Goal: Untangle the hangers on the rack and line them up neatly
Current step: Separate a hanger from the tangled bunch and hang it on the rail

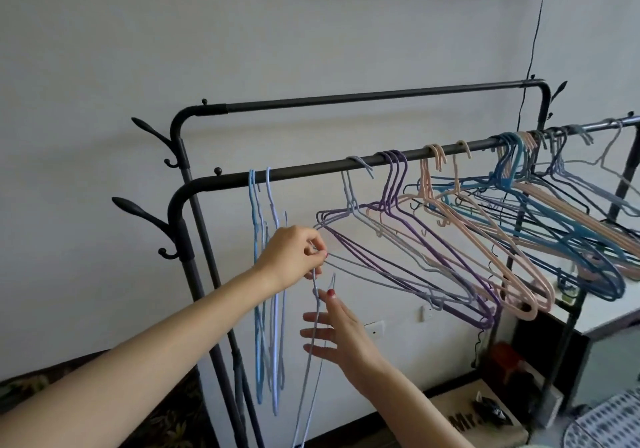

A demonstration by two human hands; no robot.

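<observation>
Pinching lavender hanger (313, 316) near its top with our left hand (291, 257), fingers curled tight on wire, just below front rail (311, 167). Our right hand (337, 330) sits lower, fingers spread wide, thumb tip touching same wire. Hanger dangles off rail, between pale blue hangers (268, 295) hung edge-on near rail's left bend and tangled purple, pink, teal bunch (485, 233) along rail's right stretch.

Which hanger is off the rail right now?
The pale lavender hanger held between the left hand and right hand: its hook is pinched below the front rail, while every other hanger hangs hooked on that rail.
</observation>
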